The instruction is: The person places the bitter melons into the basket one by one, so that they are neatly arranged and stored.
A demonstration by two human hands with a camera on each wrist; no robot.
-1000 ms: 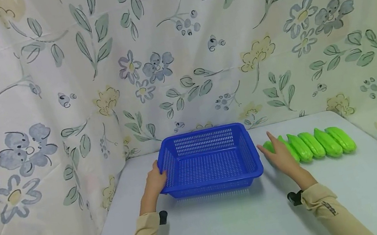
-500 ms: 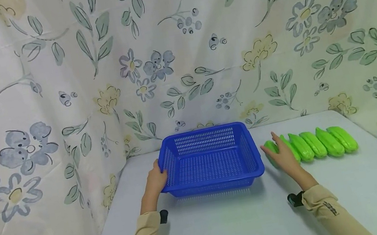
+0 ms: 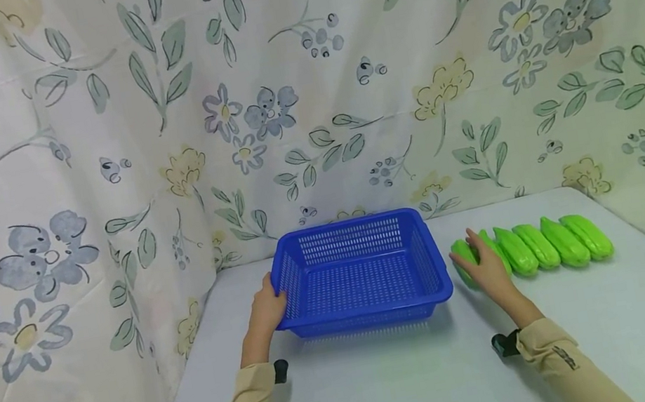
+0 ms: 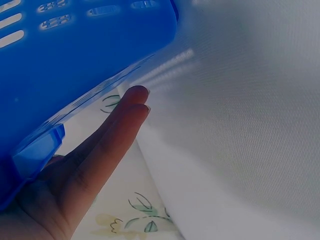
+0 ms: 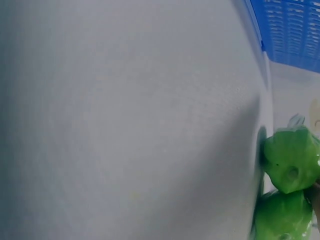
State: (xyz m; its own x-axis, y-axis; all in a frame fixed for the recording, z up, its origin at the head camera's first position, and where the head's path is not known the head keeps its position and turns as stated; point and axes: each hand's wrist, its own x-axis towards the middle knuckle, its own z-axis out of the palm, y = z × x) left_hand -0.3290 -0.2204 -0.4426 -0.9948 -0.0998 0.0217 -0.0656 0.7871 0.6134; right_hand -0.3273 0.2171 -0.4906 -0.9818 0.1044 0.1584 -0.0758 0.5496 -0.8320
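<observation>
The blue slotted plastic basket (image 3: 358,280) stands on the white tabletop. My left hand (image 3: 265,307) grips its left rim, the thumb on the rim; in the left wrist view two fingers (image 4: 107,150) stretch straight along the outside of the wall. To the right lies a row of several long green gourd-like vegetables (image 3: 551,247), seemingly in clear wrap. My right hand (image 3: 490,272) is at the row's left end, thumb and fingers spread over the leftmost green gourd (image 3: 465,252). In the right wrist view a sliver of finger shows beside two gourd ends (image 5: 292,157).
A white cloth covers the table (image 3: 380,390). Behind and to the left hangs a floral curtain (image 3: 310,125), close to the back table edge. The basket's right wall is close to the leftmost gourd.
My right hand has moved slightly right and closer over the leftmost gourd. The left hand stays on the basket rim. The basket and gourds have not visibly moved on the table.
</observation>
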